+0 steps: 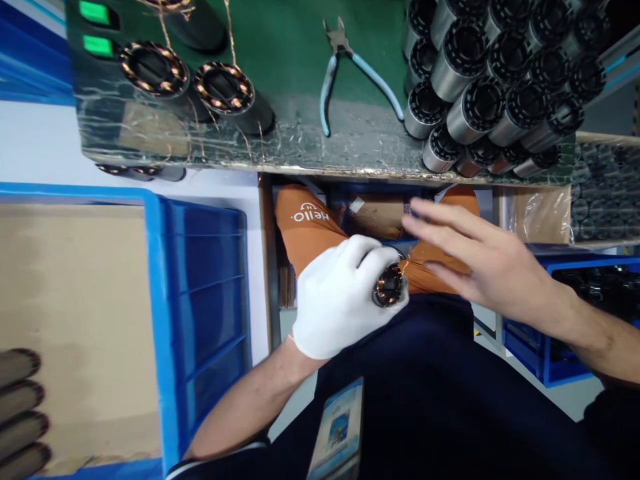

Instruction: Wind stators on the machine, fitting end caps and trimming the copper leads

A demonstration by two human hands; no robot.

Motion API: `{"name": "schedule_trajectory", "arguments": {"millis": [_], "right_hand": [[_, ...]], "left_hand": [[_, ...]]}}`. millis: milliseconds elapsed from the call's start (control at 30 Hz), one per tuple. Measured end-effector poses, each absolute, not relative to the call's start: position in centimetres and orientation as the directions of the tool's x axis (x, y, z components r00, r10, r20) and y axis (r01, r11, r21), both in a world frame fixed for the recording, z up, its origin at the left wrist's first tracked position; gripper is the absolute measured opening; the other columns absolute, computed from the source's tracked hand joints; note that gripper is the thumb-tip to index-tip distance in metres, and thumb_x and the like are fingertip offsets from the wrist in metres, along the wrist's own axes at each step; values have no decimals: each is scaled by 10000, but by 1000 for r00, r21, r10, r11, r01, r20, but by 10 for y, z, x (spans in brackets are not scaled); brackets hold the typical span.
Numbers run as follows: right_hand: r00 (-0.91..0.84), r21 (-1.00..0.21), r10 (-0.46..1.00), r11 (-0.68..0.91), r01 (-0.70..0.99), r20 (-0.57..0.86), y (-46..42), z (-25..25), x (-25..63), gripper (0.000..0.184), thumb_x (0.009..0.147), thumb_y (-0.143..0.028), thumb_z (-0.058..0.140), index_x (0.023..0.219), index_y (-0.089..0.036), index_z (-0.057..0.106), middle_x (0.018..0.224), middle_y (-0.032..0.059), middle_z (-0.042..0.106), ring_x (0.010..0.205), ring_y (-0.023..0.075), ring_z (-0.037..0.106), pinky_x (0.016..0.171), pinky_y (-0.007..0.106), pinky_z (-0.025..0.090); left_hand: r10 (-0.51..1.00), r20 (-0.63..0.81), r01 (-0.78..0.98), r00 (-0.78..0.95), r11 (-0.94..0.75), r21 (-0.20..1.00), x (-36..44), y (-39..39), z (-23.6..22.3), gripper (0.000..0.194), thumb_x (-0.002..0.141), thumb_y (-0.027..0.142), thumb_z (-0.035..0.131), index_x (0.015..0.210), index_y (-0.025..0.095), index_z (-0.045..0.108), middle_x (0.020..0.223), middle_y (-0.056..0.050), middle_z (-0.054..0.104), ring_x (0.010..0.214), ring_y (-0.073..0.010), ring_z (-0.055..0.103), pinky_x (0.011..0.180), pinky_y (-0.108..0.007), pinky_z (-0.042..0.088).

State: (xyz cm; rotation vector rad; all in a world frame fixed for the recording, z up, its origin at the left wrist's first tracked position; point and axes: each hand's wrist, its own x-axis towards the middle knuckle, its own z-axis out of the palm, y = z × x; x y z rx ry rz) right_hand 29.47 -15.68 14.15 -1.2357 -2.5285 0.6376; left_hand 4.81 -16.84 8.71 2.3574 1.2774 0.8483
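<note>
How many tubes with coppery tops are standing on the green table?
3. Near the green table's front edge are the left tube and the right tube. The third tube is behind them, cut off by the picture's top; more may be out of view.

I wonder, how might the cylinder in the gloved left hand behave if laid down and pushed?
The cylinder would probably roll, as its end looks round. It may be heavy for its size, with copper windings around its rim. Its loose wire looks thin, so would likely bend.

White "Hello" print [311, 215] on orange cloth [301, 245]
</note>
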Motion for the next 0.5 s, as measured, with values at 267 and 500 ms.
{"name": "schedule_trajectory", "arguments": {"millis": [267,500], "right_hand": [[-653,-681,659,283,676,-373,-153,153,273,143,1152,-203,465,1072,-206,583,1007,56,721,838,205,670,762,349,510],[-775,-867,631,368,336,-32,-139,186,289,277,1218,-210,486,942,-235,469,851,-44,486,708,114,378,654,269,320]], "left_hand": [[790,394,543,470,-611,577,52,-174,96,314,821,263,854,1117,249,752,1063,-51,764,799,-218,760,698,-366,569],[889,294,134,352,-359,924,46,-154,90,457,711,357,926,1143,278,802,1030,-32,824,872,-256,813,797,-423,685]]}}
